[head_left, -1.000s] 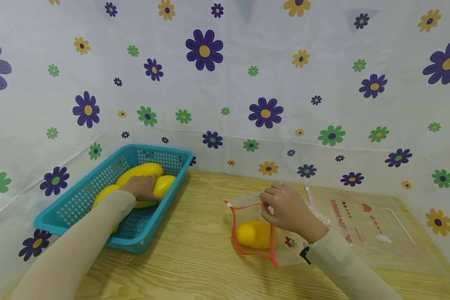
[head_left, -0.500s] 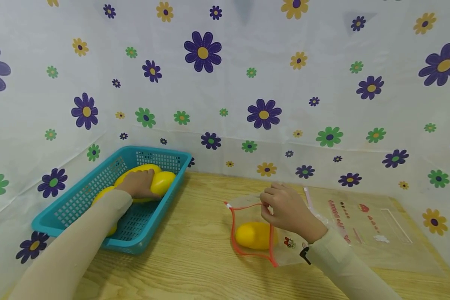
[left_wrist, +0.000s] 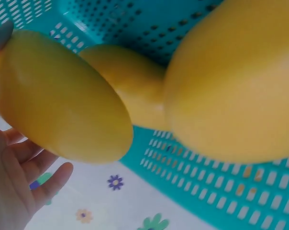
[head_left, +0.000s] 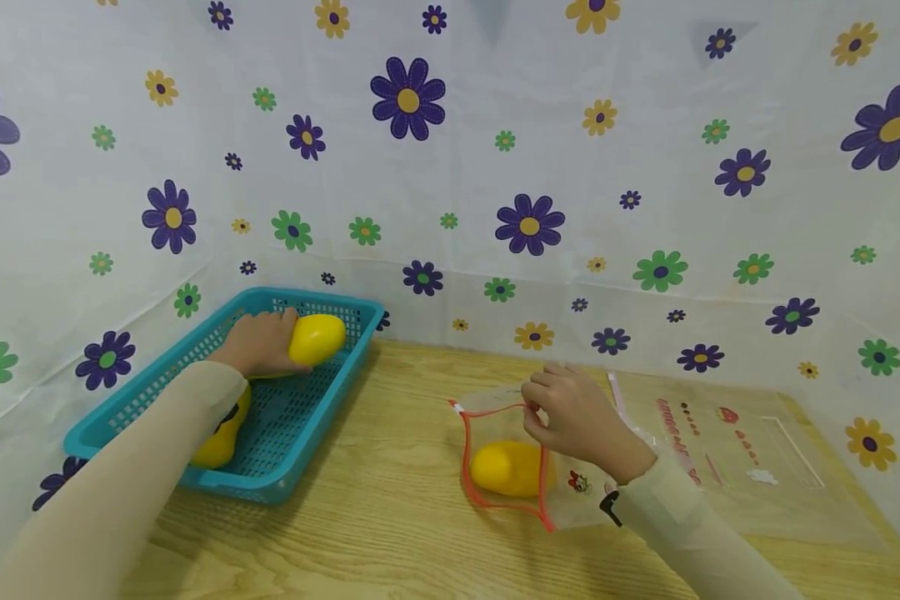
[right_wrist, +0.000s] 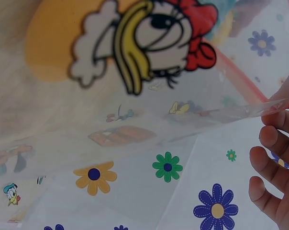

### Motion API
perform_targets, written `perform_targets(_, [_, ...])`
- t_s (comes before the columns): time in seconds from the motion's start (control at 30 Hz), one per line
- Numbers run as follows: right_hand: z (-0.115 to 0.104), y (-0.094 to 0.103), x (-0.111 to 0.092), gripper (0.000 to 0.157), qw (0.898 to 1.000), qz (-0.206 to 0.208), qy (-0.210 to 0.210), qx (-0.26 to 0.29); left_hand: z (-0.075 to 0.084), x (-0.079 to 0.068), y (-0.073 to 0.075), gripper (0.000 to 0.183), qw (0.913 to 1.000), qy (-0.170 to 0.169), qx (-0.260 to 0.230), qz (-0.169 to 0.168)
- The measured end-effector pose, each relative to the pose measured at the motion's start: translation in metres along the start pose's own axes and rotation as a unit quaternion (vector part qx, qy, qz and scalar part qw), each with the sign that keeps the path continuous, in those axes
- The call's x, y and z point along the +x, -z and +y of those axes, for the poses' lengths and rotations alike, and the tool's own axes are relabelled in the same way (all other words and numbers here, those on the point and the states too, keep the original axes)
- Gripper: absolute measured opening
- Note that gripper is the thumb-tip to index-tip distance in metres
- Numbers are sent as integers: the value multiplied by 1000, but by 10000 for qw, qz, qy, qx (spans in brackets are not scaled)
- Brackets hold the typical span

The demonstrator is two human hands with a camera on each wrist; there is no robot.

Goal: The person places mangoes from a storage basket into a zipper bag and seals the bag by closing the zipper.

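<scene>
The basket (head_left: 311,433) is teal, the fruit (head_left: 318,340) yellow, the bag (head_left: 544,483) red-edged, the backdrop (head_left: 450,167) flowered.

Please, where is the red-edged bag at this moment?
In the head view, the bag is right of centre on the table, held by the right hand, right of the basket.

A booth-like, screened-in workspace; creased white daisy-print sheeting (head_left: 450,167), in purple, yellow and green, rises behind the wood-grain worktop (head_left: 390,500) and along its left and right sides; whether a home, lab or shop lies beyond the sheeting cannot be told.
</scene>
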State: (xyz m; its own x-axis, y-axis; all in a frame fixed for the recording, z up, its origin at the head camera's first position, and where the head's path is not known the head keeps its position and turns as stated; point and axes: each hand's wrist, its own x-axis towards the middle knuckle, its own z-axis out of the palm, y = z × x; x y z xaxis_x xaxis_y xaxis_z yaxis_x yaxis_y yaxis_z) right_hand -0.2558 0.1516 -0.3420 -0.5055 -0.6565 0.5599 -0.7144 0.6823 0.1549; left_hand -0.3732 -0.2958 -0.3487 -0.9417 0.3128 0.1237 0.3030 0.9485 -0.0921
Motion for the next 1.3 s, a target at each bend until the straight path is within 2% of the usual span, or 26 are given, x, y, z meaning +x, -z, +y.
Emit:
perform_targets(0.23, [1, 0, 0, 20, 10000, 44, 32, -26, 12, -7, 26, 79, 9993, -217, 138, 253])
perform_targets(0.37, [2, 0, 1, 21, 9999, 103, 57, -1, 21, -12, 36, 81, 9988, -300, 125, 356])
perform_targets(0.6, [2, -2, 0, 19, 10000, 64, 37, -16, 35, -18, 41, 83, 9967, -513, 209, 586])
perform_targets(0.9, [1, -1, 0, 19, 10000, 49, 5, 2, 53, -25, 48, 80, 9897, -866, 439, 1056])
perform_targets(1.3, [1, -1, 0, 20, 9999, 118, 64, -35, 92, -37, 63, 80, 9792, -1454, 378, 1361])
